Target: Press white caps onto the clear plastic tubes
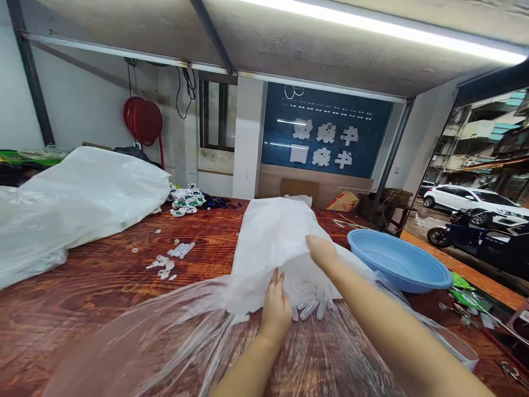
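Note:
A white woven-looking sack (273,231) lies on the table, with a clear plastic bag (182,331) spread out from its near end. Several small clear plastic tubes (308,310) show at the sack's lower edge, inside the clear plastic. My left hand (278,303) rests against that edge, its fingers stretched out and pointing away from me. Farther up and to the right, my right hand (321,252) is closed on the white sack's side; its fingertips are partly hidden.
A blue basin (399,262) stands at the right. Small white plastic pieces (163,266) lie left of the sack. A large filled white bag (95,193) takes up the left side, near a pile of green-and-white pieces (188,199). Scissors (512,372) lie at lower right.

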The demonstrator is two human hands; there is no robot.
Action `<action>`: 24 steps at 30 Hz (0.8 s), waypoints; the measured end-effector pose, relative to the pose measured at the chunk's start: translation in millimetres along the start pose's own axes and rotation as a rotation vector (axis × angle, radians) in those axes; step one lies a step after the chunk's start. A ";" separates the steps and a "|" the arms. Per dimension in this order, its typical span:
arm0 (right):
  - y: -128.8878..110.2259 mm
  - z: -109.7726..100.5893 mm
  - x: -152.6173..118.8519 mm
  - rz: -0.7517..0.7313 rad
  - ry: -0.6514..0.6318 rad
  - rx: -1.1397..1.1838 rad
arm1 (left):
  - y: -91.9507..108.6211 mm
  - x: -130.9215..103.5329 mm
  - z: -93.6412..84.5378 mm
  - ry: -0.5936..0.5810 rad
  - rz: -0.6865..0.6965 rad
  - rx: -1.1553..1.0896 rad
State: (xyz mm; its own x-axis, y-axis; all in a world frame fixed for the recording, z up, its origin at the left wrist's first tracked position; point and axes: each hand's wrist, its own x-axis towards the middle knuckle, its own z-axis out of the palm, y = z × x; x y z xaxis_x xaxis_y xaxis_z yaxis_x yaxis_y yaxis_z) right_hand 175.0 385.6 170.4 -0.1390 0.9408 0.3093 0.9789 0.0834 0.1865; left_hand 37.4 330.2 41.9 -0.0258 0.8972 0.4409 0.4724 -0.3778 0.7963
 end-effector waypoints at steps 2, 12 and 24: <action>3.3 -24.7 13.4 0.050 0.010 0.012 | -2.6 0.8 -0.6 0.075 0.044 -0.010; 7.7 -82.4 15.0 0.093 -0.051 0.034 | 10.6 17.9 -26.0 0.112 -0.350 -0.240; 46.0 -70.8 -49.9 -0.060 -0.155 0.045 | 38.5 75.7 -28.2 0.048 -0.855 -0.699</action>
State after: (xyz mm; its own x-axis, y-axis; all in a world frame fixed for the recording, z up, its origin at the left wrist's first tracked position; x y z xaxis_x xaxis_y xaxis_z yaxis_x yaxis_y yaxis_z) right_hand 216.3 319.3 229.6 -0.1757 0.9729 0.1503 0.9758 0.1519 0.1574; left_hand 28.8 377.2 117.6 -0.1473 0.9200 -0.3632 -0.3189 0.3035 0.8979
